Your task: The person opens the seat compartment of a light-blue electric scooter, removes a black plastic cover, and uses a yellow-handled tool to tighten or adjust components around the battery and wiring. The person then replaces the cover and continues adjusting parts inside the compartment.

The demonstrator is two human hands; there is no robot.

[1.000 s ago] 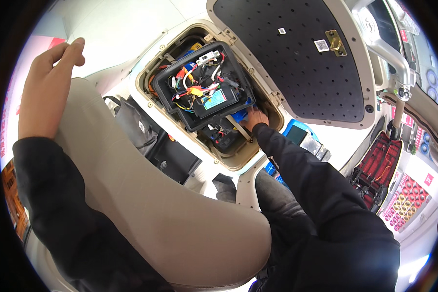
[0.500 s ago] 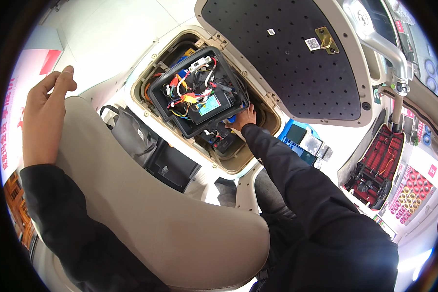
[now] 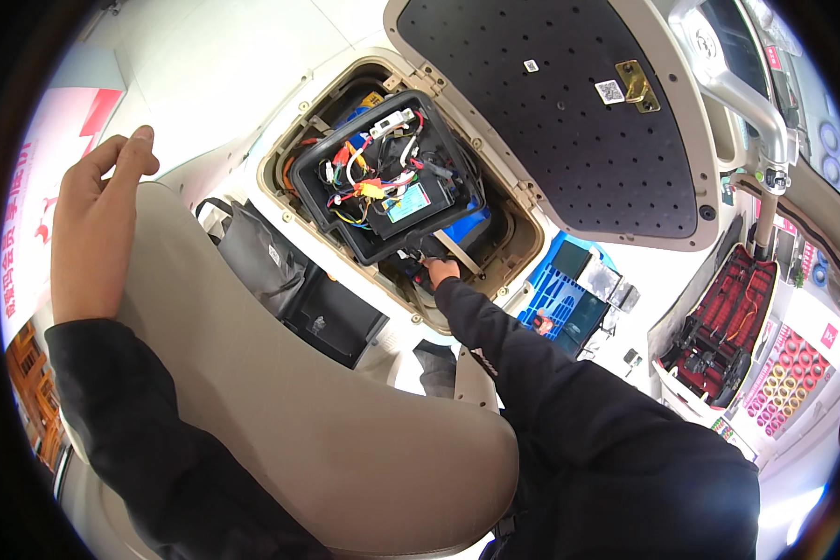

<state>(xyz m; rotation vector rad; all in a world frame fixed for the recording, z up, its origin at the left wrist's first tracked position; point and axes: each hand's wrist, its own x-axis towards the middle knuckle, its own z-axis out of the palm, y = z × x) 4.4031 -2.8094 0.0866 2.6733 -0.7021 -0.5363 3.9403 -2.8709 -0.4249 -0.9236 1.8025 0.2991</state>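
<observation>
A black plastic tray [image 3: 371,250] sits tilted in the opening of a beige storage compartment [image 3: 523,261]. It carries a black control box [image 3: 420,201], coloured wires and connectors [image 3: 371,189]. Under its near edge my right hand [image 3: 443,272] reaches into the compartment, fingers bent in at dark parts and cables. What it grips is hidden. A blue object [image 3: 469,227] and a pale strip [image 3: 457,252] show beside the tray. My left hand [image 3: 98,205] is at the far end of the beige seat [image 3: 289,401], fingers loosely bent and apart, holding nothing.
The perforated black lid [image 3: 551,121] stands open at the compartment's far right. Left of it, a grey bag [image 3: 261,257] and black box [image 3: 331,322] lie below the seat. A blue crate [image 3: 555,294] is to the right, with a red-lined shell [image 3: 723,322] beyond.
My right hand has moved from the tray's right side toward its near corner, fingers going from spread to bent in. More of the blue object and the pale strip shows. The left hand stays put.
</observation>
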